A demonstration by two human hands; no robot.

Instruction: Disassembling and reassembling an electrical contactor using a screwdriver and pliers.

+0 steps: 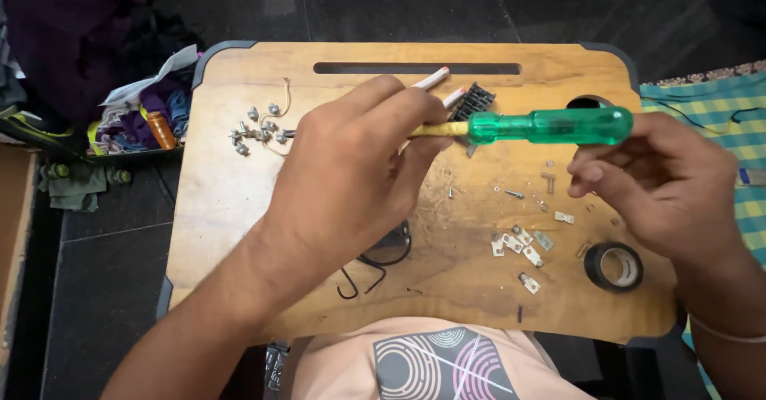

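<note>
You're holding the screwdriver [542,125] level above the table [239,208], shaft end in your left hand [351,168], butt of the green handle near your right hand [662,180].

Left hand: fingers are clenching around the yellow-sleeved shaft right where it enters the handle. The tip is hidden under your knuckles, so I can't tell what it's touching, if anything.

Right hand: fingers are curling loosely just below the handle's end. I can't tell from this angle whether they're actually touching it or hovering; the thumb and forefinger look pinched toward each other, possibly on something tiny, too small to make out.

Handling judgement:
- Screwdriver looks light and rigid. The translucent plastic handle is smooth, so probably slick in a sweaty palm; take it around the thick middle of the green barrel for torque, not the tapered end.
- The yellow sleeve looks thin and offers little grip, fine for steering, poor for turning.

Around you:
- Black comb-like part [471,100] sitting just behind the shaft, two white sticks beside it.
- Cluster of small screws and terminals [259,128] at the far left of the table.
- Flat metal tabs [519,248] and loose screws scattered near your right hand, easy to knock.
- Roll of black tape [614,266] at the near right.
- Black wire loop [375,268] lying under your left wrist.
</note>
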